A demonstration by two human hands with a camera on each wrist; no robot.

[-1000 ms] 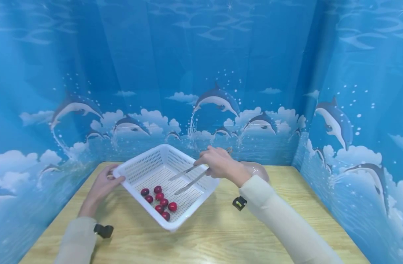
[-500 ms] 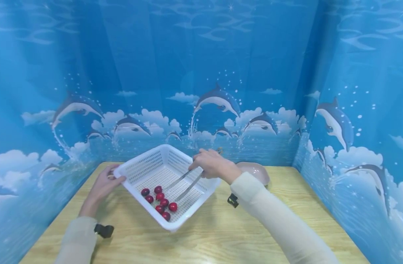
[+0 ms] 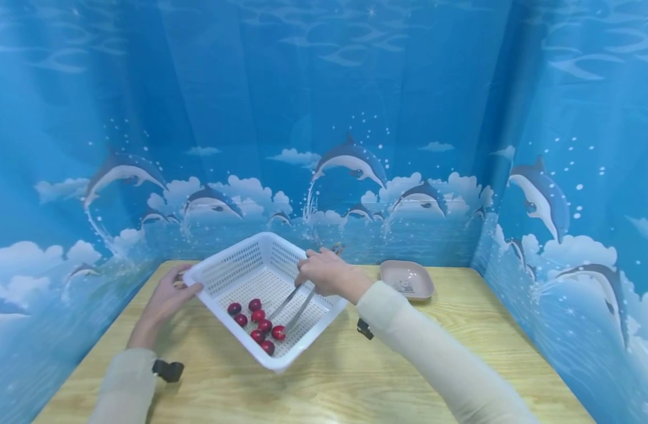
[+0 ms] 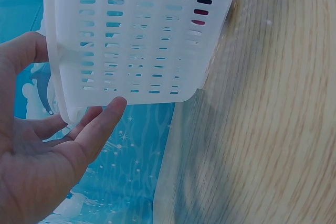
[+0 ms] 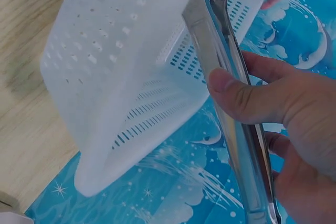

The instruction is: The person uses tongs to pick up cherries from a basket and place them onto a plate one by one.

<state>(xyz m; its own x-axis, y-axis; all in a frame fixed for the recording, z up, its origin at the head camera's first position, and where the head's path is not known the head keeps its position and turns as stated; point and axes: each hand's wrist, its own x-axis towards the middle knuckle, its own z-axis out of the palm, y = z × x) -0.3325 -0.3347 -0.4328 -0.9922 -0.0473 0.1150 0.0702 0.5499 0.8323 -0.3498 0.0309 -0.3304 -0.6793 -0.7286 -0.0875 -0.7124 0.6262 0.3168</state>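
Note:
My left hand [image 3: 167, 297] grips the left corner of a white perforated plastic basket [image 3: 234, 263]; in the left wrist view the thumb and fingers of that hand [image 4: 58, 145] pinch its rim. The basket tilts toward me, and several red cherries [image 3: 257, 335] lie gathered along its near left side. My right hand [image 3: 326, 272] holds metal tongs [image 3: 301, 311] over the basket, arms spread slightly, tips down among the cherries by the rightmost one. Whether the tips touch it I cannot tell. The right wrist view shows the thumb pressing on the tongs [image 5: 231, 124].
A shallow pinkish bowl [image 3: 407, 280] with a printed figure inside stands at the back right of the wooden table [image 3: 356, 377]. Blue dolphin-print curtains [image 3: 324, 118] enclose the back and both sides.
My right hand has moved left and a little down, bringing the tong tips from the basket's middle to the cherries. More of the bowl shows. The left hand and basket stay put.

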